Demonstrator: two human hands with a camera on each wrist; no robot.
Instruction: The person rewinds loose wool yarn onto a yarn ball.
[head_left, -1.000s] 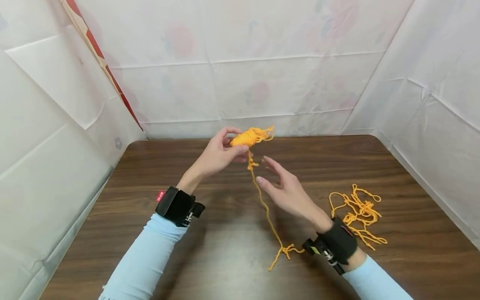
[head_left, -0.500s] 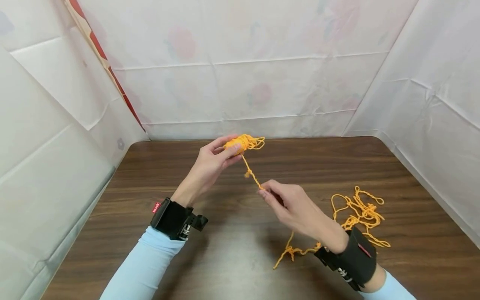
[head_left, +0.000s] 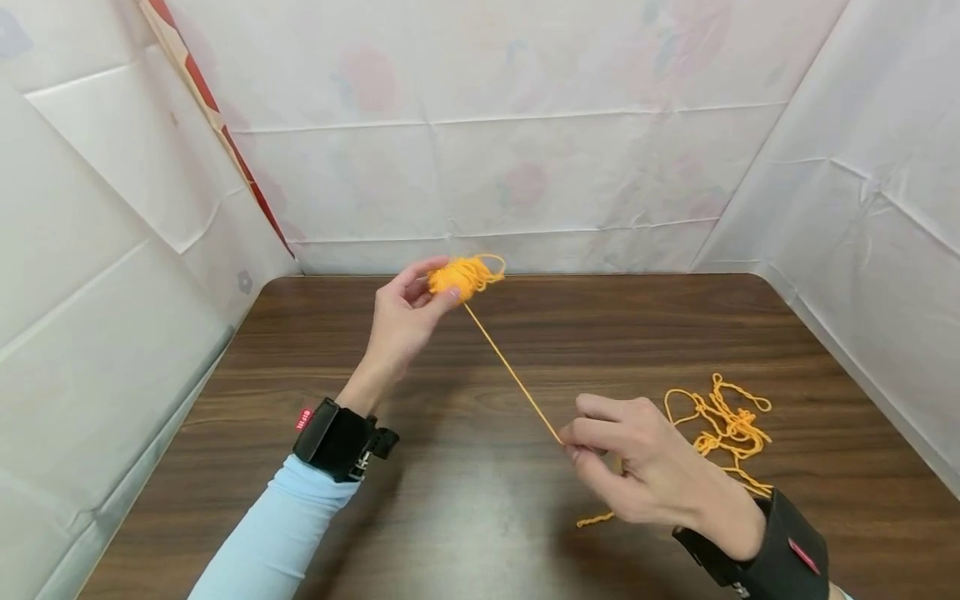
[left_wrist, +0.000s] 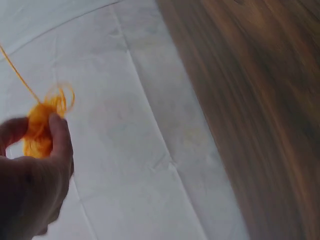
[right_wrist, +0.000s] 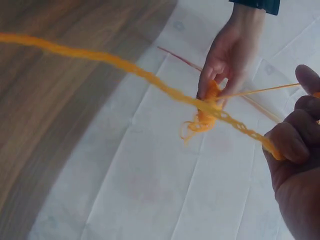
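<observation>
One taut orange strand point(head_left: 510, 375) — left hand point(head_left: 401, 321) pinching its fuzzy yarn ball point(head_left: 457, 277), right hand point(head_left: 637, 471) pinching the strand.

Small red tag point(head_left: 303, 418) on the left wrist strap point(head_left: 335, 439) carries white lettering, too small to read. Red tag on the right strap likewise. No other text.
</observation>
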